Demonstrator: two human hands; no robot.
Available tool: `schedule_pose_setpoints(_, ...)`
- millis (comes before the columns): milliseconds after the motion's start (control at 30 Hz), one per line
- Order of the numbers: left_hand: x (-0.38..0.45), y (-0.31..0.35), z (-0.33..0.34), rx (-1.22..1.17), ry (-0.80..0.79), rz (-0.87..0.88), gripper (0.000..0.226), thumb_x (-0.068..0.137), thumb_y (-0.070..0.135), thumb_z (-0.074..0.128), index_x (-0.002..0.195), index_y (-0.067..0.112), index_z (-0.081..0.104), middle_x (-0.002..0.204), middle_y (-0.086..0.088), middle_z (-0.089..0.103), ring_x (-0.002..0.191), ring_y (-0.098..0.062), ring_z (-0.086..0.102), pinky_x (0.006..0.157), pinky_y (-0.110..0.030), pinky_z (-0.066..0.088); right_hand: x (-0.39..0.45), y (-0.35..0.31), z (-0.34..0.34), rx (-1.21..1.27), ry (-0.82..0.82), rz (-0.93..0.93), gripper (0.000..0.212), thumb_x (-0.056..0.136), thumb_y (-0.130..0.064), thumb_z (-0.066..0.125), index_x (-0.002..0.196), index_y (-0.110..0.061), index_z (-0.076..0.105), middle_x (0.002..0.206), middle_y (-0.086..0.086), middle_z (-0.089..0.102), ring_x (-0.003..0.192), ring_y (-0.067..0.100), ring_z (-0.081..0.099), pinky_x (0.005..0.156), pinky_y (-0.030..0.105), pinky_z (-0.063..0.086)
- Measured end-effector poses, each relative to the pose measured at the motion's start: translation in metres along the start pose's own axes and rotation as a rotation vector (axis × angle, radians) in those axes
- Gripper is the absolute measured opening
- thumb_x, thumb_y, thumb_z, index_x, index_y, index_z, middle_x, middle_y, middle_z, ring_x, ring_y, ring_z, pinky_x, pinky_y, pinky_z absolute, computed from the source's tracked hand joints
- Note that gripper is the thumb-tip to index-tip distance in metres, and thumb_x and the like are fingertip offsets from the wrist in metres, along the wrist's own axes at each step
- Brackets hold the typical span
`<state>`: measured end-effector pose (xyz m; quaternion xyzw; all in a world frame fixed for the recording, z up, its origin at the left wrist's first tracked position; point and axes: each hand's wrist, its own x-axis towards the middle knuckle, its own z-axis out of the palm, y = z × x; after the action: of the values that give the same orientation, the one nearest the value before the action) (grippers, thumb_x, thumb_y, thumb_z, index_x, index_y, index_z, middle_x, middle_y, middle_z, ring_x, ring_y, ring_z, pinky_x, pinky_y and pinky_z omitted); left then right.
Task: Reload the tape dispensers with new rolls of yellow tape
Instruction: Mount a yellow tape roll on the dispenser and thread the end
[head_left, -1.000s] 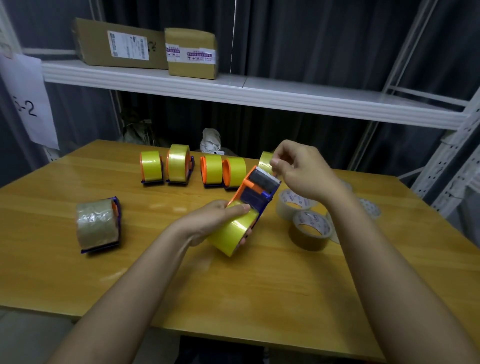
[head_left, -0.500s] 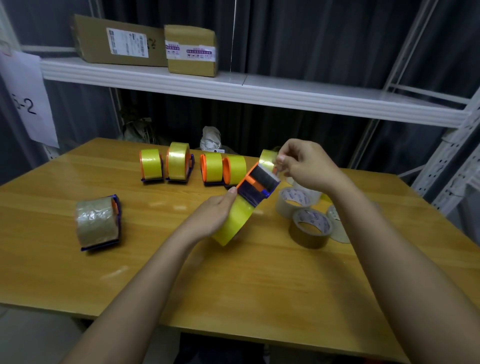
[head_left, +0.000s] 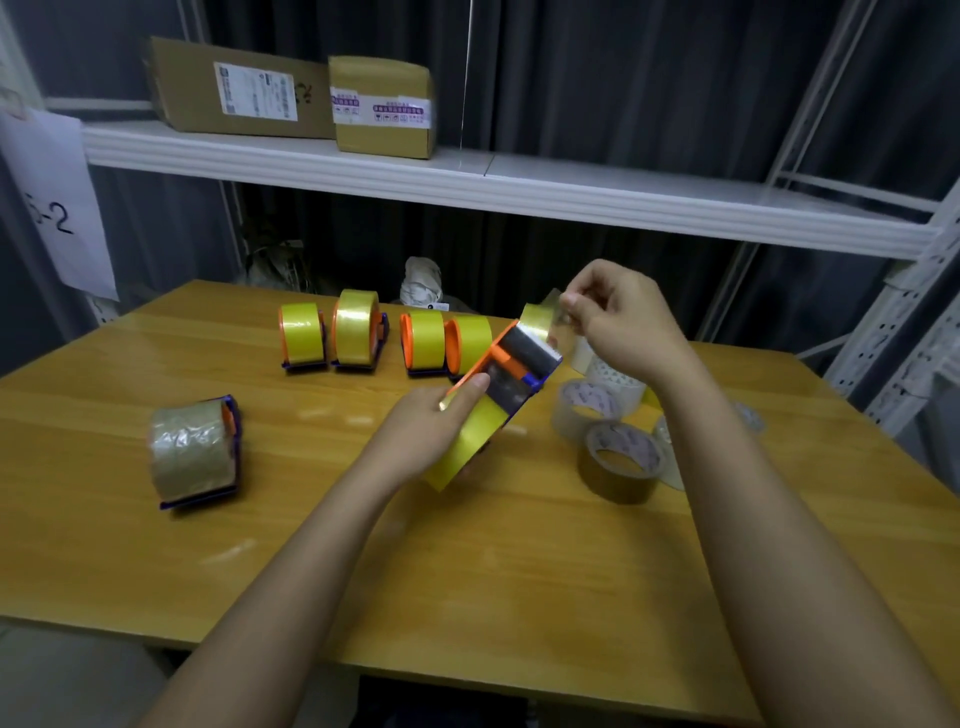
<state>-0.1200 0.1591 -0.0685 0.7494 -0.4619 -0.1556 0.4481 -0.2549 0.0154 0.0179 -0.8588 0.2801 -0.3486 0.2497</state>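
Above the middle of the wooden bench (head_left: 519, 571), the left hand (head_left: 431, 431) grips a tape dispenser (head_left: 511, 366) loaded with a yellow roll (head_left: 467, 441), fingers curled round it. Just right, the right hand (head_left: 618, 322) pinches the pulled-out tape end (head_left: 543, 317). Four loaded dispensers (head_left: 358, 332) stand in a row on the far side; spare rolls (head_left: 621, 460) lie to the right.

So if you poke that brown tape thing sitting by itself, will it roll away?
Probably not far. The brown tape dispenser rests on its flat purple base, which should stop rolling. It looks tall and narrow, so a sideways poke might tip it. The wooden table looks shiny, so it may slide.
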Motion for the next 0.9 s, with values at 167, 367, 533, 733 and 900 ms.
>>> schedule_pose_setpoints(167, 0.001, -0.011, 0.001, 0.026, 0.054, -0.033, 0.065, 0.092, 0.061, 0.036, 0.090, 0.004, 0.066, 0.075, -0.018, 0.068, 0.066, -0.032, 0.066, 0.066, -0.049, 0.055, -0.013, -0.009, 0.014, -0.285, 0.004, -0.150, 0.009, 0.096, -0.023, 0.054, 0.093, -0.017, 0.059, 0.085, 0.001, 0.065, 0.079, 0.022, 0.062, 0.070, 0.044, 0.053)
schedule_pose_setpoints(367, -0.004, -0.004, 0.001, -0.079, -0.019, -0.116, 0.050, 0.095, 0.050, 0.044, 0.091, 0.003, 0.062, 0.073, -0.013, 0.071, 0.056, -0.022, 0.069, 0.055, -0.033, 0.056, 0.004, 0.013, 0.015, -0.024, 0.015, 0.010, 0.011, 0.094, -0.017, 0.059, 0.085, -0.011, 0.062, 0.079, 0.005, 0.064, 0.074, 0.022, 0.061, 0.072, 0.042, 0.053)
schedule_pose_setpoints(533, -0.005, 0.001, 0.002, 0.031, 0.030, -0.035, 0.056, 0.094, 0.051, 0.042, 0.084, -0.001, 0.060, 0.069, -0.017, 0.058, 0.061, -0.028, 0.056, 0.054, -0.035, 0.038, 0.012, 0.023, 0.016, 0.130, -0.126, 0.155, 0.012, 0.096, -0.010, 0.055, 0.088, -0.002, 0.061, 0.084, 0.021, 0.067, 0.076, 0.027, 0.062, 0.079, 0.047, 0.055)
schedule_pose_setpoints(733, -0.005, -0.003, -0.010, -0.029, 0.054, 0.015, 0.053, 0.095, 0.047, 0.047, 0.090, -0.003, 0.064, 0.076, -0.022, 0.060, 0.064, -0.022, 0.053, 0.058, -0.031, 0.033, 0.009, 0.018, 0.018, 0.224, -0.081, 0.136, 0.014, 0.097, -0.010, 0.053, 0.085, -0.008, 0.059, 0.071, 0.008, 0.061, 0.072, 0.024, 0.060, 0.080, 0.052, 0.054)
schedule_pose_setpoints(900, -0.006, -0.009, -0.021, -0.215, -0.139, -0.002, 0.025, 0.095, 0.046, 0.047, 0.093, 0.028, 0.064, 0.095, -0.002, 0.067, 0.084, -0.013, 0.062, 0.071, -0.017, 0.045, 0.007, 0.009, 0.012, 0.207, -0.084, 0.019, 0.014, 0.098, -0.011, 0.050, 0.086, -0.011, 0.056, 0.079, 0.009, 0.069, 0.074, 0.022, 0.067, 0.078, 0.045, 0.058)
